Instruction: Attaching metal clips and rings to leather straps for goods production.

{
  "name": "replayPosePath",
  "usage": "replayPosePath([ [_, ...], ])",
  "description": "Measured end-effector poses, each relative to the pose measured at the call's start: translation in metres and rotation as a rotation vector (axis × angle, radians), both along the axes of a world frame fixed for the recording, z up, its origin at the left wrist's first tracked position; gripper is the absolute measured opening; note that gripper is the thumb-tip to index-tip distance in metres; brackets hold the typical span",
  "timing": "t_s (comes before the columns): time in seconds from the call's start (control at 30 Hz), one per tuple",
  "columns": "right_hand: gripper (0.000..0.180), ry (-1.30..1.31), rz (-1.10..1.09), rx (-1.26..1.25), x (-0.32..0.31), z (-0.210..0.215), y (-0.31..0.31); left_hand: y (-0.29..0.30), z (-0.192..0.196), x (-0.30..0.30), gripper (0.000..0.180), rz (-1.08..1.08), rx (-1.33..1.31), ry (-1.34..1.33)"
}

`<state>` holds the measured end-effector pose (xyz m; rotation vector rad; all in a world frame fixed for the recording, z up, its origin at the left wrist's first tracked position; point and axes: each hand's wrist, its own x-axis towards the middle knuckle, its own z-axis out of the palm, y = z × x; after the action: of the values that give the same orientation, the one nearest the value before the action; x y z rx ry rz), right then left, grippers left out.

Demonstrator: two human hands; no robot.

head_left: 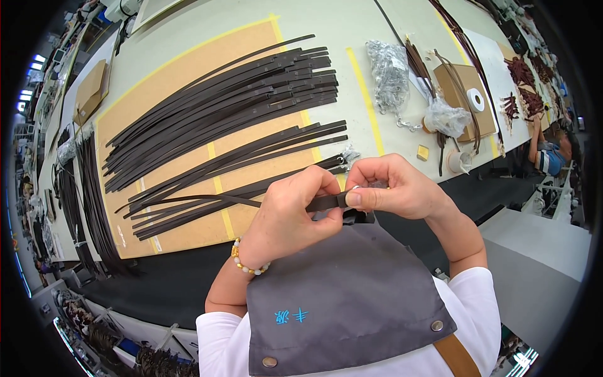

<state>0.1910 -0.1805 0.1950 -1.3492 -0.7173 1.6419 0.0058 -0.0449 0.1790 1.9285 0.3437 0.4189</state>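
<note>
A narrow dark leather strap point(325, 203) is stretched between my hands, above the table's near edge. My left hand point(292, 204) pinches it from the left, and its long tail trails off over the other straps. At the strap's right end, my right hand point(394, 187) closes with thumb and forefinger; a small silvery piece shows by the thumb, mostly covered. Nearest to the hands, a few dark straps point(251, 196) lie on a tan board point(188, 100). Beyond them is a thick group of similar straps point(232, 107) laid side by side. A small clear bag point(350, 152) rests just past my fingers.
A clear bag of metal hardware point(387, 78) lies at the back right of the pale table point(333, 28). Near it are a crumpled plastic bag point(447, 117), a white tape roll point(475, 100) and a small yellow block point(423, 152). Hanging strap bundles point(94, 195) are at left. Another person point(551, 154) works at far right.
</note>
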Motion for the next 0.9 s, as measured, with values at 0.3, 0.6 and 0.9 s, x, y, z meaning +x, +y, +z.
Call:
replayPosePath([
  [0.3, 0.024, -0.093, 0.005, 0.025, -0.0019, 0.0024, -0.0002, 0.0017, 0.0027, -0.0019, 0.024, -0.045, -0.020, 0.037],
  [0.6, 0.025, -0.127, 0.020, -0.003, -0.0006, 0.0020, -0.0019, 0.0011, 0.0017, -0.0015, 0.024, -0.049, -0.006, 0.025],
  [0.9, 0.023, -0.147, 0.023, -0.004, 0.0000, 0.0029, -0.0013, 0.0002, 0.0008, -0.0006, 0.024, -0.041, 0.001, 0.015],
])
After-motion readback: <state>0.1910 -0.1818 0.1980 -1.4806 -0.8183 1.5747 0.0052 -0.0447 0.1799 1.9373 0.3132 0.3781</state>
